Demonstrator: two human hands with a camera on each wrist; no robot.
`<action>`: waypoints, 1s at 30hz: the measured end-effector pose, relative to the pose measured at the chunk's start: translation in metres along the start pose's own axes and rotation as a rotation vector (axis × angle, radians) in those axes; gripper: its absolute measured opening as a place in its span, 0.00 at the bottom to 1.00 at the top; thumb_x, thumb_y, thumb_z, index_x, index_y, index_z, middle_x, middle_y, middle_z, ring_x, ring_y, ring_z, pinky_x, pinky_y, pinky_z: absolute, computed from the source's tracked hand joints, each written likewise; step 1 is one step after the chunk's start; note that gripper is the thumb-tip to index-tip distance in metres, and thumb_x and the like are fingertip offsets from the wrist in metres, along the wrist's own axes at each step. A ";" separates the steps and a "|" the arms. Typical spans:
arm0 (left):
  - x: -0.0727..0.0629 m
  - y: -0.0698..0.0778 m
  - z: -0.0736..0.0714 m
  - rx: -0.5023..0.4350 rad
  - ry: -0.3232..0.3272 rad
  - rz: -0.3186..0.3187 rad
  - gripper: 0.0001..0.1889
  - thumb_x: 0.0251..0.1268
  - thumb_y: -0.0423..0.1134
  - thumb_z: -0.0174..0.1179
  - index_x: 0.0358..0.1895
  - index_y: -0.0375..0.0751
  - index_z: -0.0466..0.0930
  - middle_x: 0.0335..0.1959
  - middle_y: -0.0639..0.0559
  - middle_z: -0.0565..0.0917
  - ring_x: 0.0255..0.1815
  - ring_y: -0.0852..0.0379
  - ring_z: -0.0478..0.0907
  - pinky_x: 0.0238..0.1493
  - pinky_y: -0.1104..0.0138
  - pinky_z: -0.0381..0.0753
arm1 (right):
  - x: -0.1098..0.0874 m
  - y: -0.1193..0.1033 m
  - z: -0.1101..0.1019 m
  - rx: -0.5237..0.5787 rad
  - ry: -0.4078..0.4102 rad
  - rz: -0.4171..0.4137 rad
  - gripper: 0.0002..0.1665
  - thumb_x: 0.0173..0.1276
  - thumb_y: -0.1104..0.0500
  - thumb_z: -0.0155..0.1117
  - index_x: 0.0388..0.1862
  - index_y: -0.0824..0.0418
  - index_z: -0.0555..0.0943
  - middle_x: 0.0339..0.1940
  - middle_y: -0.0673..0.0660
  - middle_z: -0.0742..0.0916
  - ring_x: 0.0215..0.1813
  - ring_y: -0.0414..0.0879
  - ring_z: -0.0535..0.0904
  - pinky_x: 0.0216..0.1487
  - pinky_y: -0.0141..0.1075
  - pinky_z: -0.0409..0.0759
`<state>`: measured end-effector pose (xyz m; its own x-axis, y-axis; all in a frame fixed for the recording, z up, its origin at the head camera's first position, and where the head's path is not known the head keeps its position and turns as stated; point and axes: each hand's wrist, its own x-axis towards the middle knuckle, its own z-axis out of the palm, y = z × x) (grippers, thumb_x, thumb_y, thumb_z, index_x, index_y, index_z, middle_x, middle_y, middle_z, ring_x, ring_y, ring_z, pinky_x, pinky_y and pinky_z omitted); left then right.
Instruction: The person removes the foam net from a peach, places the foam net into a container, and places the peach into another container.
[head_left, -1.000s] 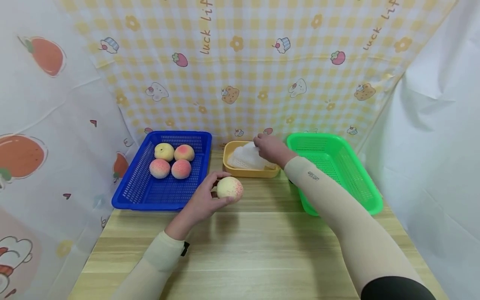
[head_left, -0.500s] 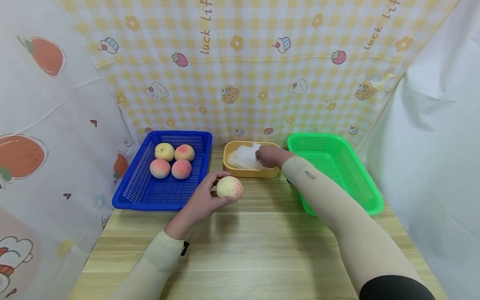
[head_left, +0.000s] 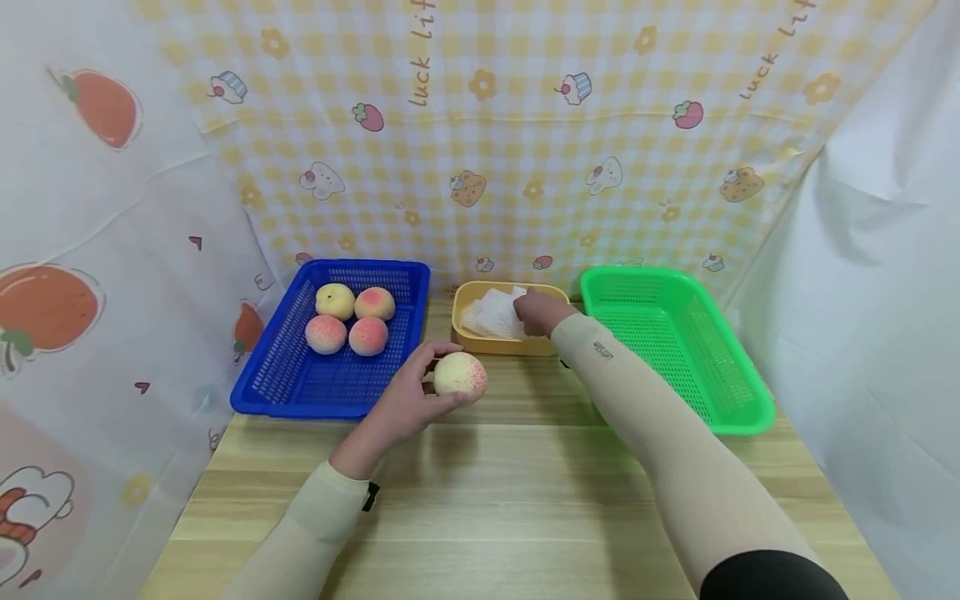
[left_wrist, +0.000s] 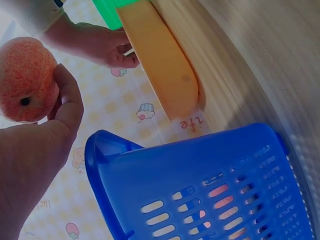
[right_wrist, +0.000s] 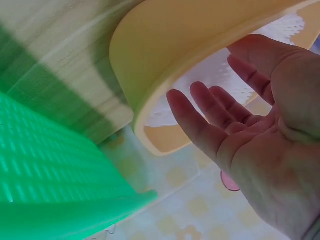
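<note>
My left hand grips a pale yellow peach with a pink blush, thumb and fingers around its sides, above the table. In the left wrist view the peach shows a redder face with a small dark hole. My right hand reaches over the right end of a yellow box that has white foam netting inside. From the right wrist, the fingers are loosely bent at the netting, the thumb by the box rim, and nothing shows between them.
A blue basket on the left has several peaches in its back half. On the right stands a green basket, partly behind the right forearm. A patterned cloth hangs behind the wooden table.
My right hand has come down from raised netting into the box's right end, and the netting has dropped back. The left hand keeps its hold on the peach. The view has shifted slightly.
</note>
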<state>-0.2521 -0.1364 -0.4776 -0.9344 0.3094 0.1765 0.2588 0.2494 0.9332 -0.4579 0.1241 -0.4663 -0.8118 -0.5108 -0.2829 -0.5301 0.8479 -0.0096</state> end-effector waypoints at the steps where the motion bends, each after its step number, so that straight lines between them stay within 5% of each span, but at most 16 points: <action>1: 0.000 -0.001 0.000 0.001 0.001 0.000 0.35 0.68 0.39 0.77 0.75 0.44 0.74 0.71 0.42 0.74 0.65 0.43 0.78 0.60 0.51 0.87 | 0.006 0.005 0.005 0.005 0.003 0.007 0.07 0.75 0.66 0.72 0.49 0.63 0.85 0.52 0.63 0.90 0.47 0.53 0.84 0.49 0.45 0.83; 4: 0.000 -0.001 -0.001 0.004 0.005 -0.004 0.35 0.68 0.38 0.78 0.76 0.44 0.74 0.71 0.42 0.74 0.66 0.42 0.78 0.60 0.52 0.87 | 0.025 0.020 0.020 0.026 0.006 0.045 0.12 0.72 0.63 0.77 0.49 0.60 0.82 0.52 0.62 0.88 0.46 0.53 0.82 0.51 0.48 0.84; 8: 0.000 -0.001 -0.001 0.005 0.009 -0.016 0.35 0.68 0.39 0.78 0.75 0.44 0.74 0.71 0.42 0.74 0.66 0.42 0.77 0.62 0.50 0.86 | 0.047 0.035 0.038 0.077 -0.024 0.100 0.19 0.72 0.60 0.78 0.57 0.57 0.80 0.65 0.68 0.83 0.56 0.60 0.84 0.58 0.55 0.84; 12: -0.001 0.000 -0.002 0.005 0.005 -0.017 0.35 0.69 0.39 0.77 0.76 0.41 0.73 0.72 0.42 0.74 0.67 0.42 0.77 0.63 0.49 0.86 | 0.047 0.030 0.042 0.083 -0.040 0.128 0.27 0.77 0.60 0.72 0.71 0.59 0.78 0.80 0.74 0.74 0.74 0.70 0.78 0.72 0.64 0.78; 16: 0.000 0.000 -0.002 0.007 0.004 -0.015 0.37 0.69 0.40 0.77 0.78 0.39 0.72 0.72 0.43 0.74 0.67 0.42 0.77 0.63 0.48 0.85 | 0.030 0.013 0.032 0.060 -0.042 0.132 0.30 0.81 0.60 0.64 0.79 0.63 0.73 0.84 0.76 0.68 0.82 0.75 0.67 0.79 0.70 0.68; 20: 0.000 0.000 -0.001 0.010 0.003 -0.016 0.37 0.68 0.39 0.78 0.78 0.40 0.72 0.72 0.44 0.74 0.67 0.42 0.77 0.63 0.48 0.85 | 0.025 0.014 0.027 0.067 -0.043 0.123 0.28 0.79 0.60 0.67 0.75 0.64 0.75 0.81 0.78 0.71 0.78 0.73 0.72 0.76 0.67 0.73; 23: 0.000 0.001 -0.001 0.012 0.003 -0.017 0.37 0.69 0.39 0.78 0.78 0.40 0.72 0.73 0.44 0.74 0.67 0.43 0.77 0.63 0.48 0.85 | 0.027 0.022 0.025 0.058 -0.040 0.089 0.22 0.75 0.60 0.71 0.64 0.63 0.80 0.69 0.73 0.81 0.63 0.65 0.82 0.65 0.59 0.82; 26: 0.000 0.002 -0.002 0.014 0.006 -0.018 0.37 0.69 0.40 0.77 0.78 0.40 0.71 0.73 0.43 0.73 0.67 0.43 0.77 0.63 0.49 0.85 | 0.016 0.019 0.010 0.093 -0.057 0.067 0.16 0.75 0.63 0.72 0.58 0.64 0.82 0.58 0.66 0.85 0.51 0.57 0.80 0.58 0.52 0.83; 30: -0.001 0.005 -0.002 0.011 0.010 -0.018 0.37 0.69 0.39 0.77 0.78 0.40 0.72 0.73 0.42 0.73 0.67 0.42 0.76 0.63 0.49 0.85 | -0.003 0.011 -0.009 0.114 -0.060 0.042 0.16 0.79 0.65 0.69 0.62 0.66 0.83 0.58 0.62 0.88 0.54 0.55 0.80 0.63 0.48 0.82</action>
<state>-0.2503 -0.1378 -0.4727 -0.9414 0.2958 0.1623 0.2442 0.2653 0.9327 -0.4639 0.1340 -0.4571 -0.8149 -0.4679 -0.3419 -0.4617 0.8808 -0.1050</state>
